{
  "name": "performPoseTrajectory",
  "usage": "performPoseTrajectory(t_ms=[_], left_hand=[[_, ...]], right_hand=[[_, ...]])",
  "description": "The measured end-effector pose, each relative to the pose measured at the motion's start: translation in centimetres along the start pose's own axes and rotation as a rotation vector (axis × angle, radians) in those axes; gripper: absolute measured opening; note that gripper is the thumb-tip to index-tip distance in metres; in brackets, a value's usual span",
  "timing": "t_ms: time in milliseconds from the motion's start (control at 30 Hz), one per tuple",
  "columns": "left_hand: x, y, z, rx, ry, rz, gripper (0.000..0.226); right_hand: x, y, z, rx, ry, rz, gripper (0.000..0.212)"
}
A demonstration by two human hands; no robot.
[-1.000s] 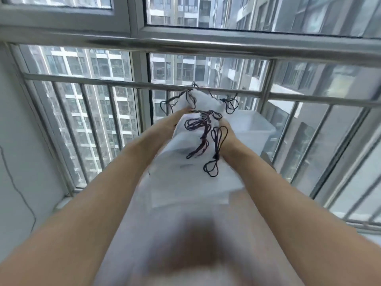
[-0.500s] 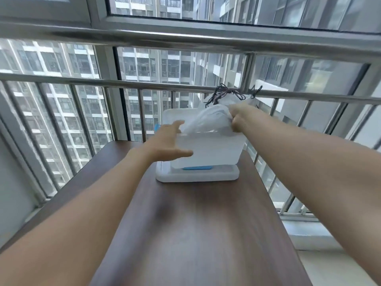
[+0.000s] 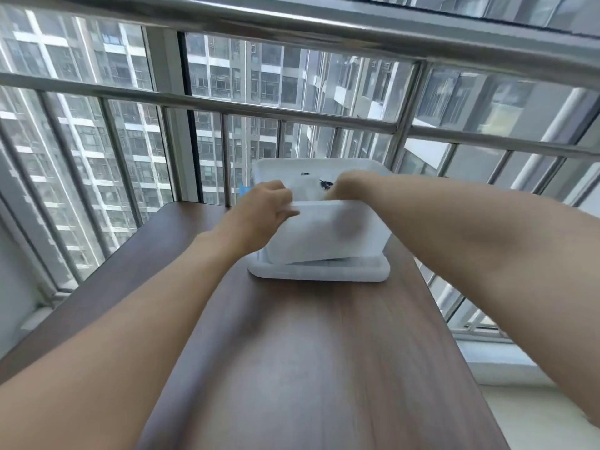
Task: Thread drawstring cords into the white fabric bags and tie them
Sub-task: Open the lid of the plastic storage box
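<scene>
Both hands reach into a white bin at the far end of a dark wood table. The left hand sits at the bin's near left corner, its fingers curled over the rim and gripping it. The right hand dips inside the bin from the right; the wrist bends down and the bin's front wall hides the fingers, so whether it grips anything cannot be told.

Just left of the right hand, inside the bin, lie white bags, pale and hard to tell from the bin's inner wall. Dark cords show against them as a small tangle touching the right hand's edge, with another dark bit a little farther left and back.

The bin stands on a white lid or tray that lies flat on the table; the bin looks tilted, its near bottom edge lifted a little off the tray on the right. Something blue peeks out behind the left hand. Beyond the table runs a metal railing, with windows and tall apartment blocks behind it.
</scene>
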State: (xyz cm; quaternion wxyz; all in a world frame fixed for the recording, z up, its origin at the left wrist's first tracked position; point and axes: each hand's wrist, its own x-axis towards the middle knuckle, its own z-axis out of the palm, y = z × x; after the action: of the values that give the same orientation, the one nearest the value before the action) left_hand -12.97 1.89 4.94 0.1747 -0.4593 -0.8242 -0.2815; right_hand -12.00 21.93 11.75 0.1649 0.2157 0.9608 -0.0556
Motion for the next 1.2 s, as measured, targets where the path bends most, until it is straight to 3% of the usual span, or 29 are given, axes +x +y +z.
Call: performPoseTrajectory(t_ms=[67, 100, 133, 233, 300, 400, 467, 567, 700, 767, 833, 900, 933, 1000, 1067, 1200], left_hand=[[-0.1, -0.6, -0.2, -0.016, -0.01, 0.006, 0.028], [-0.1, -0.9, -0.2, -0.023, -0.013, 0.013, 0.028], [-0.1, -1.2, -0.2, -0.028, -0.012, 0.022, 0.028], [-0.1, -1.7, -0.2, -0.048, -0.019, 0.049, 0.026], [-0.2, -1.7, -0.2, -0.062, -0.012, 0.061, 0.026], [-0.9, -1.1, -0.3, -0.077, 0.011, 0.094, 0.027], [-1.3, -0.6, -0.2, -0.085, 0.032, 0.111, 0.026], [-1.5, -0.1, -0.2, -0.055, 0.036, 0.104, 0.024], [-1.8, 0.3, -1.6, 0.051, 0.195, 0.112, 0.016], [-2.1, -0.3, -2.8, 0.07, 0.265, 0.106, 0.016], [-2.7, -1.3, -4.3, 0.095, 0.341, 0.064, 0.019], [-3.5, -2.1, -5.6, 0.131, 0.427, 0.013, 0.022], [-4.0, -2.4, -6.2, 0.15, 0.451, -0.01, 0.022], [-4.8, -3.2, -6.9, 0.175, 0.458, -0.036, 0.021], [-5.7, -3.9, -7.1, 0.172, 0.432, -0.036, 0.023], [-7.6, -4.5, -6.5, 0.19, 0.382, -0.058, 0.019]], right_hand=[[-1.3, 0.5, -1.9, 0.129, -0.355, -0.01, 0.061], [-1.5, 0.9, -3.1, 0.11, -0.384, -0.051, 0.058], [-2.8, 1.0, -4.4, 0.034, -0.342, -0.081, 0.052], [-4.0, 1.2, -5.9, -0.06, 0.154, -0.322, 0.029], [-4.3, 0.5, -3.9, 0.046, 0.037, -0.403, 0.025], [-3.5, -0.8, 0.0, 0.041, -0.249, -0.223, 0.024], [-3.3, -1.9, 0.4, -0.056, -0.191, -0.093, 0.04], [-3.7, -3.6, 0.4, -0.227, -0.098, -0.082, 0.064], [-5.9, -3.3, -0.9, 0.143, -0.225, -0.242, 0.064], [-8.5, -1.4, -2.6, 0.319, 0.017, -0.456, 0.063], [-10.7, 1.0, -3.2, 0.552, 0.401, -0.606, 0.041], [-10.6, 4.7, -1.7, 0.685, 0.722, -0.429, 0.027], [-10.0, 6.6, -0.1, 0.628, 0.746, -0.232, 0.026], [-8.1, 8.9, 4.6, 0.516, 0.535, 0.079, 0.03], [-5.7, 10.0, 9.2, 0.497, 0.323, 0.168, 0.04], [-3.1, 10.8, 13.8, 0.536, 0.401, 0.242, 0.032]])
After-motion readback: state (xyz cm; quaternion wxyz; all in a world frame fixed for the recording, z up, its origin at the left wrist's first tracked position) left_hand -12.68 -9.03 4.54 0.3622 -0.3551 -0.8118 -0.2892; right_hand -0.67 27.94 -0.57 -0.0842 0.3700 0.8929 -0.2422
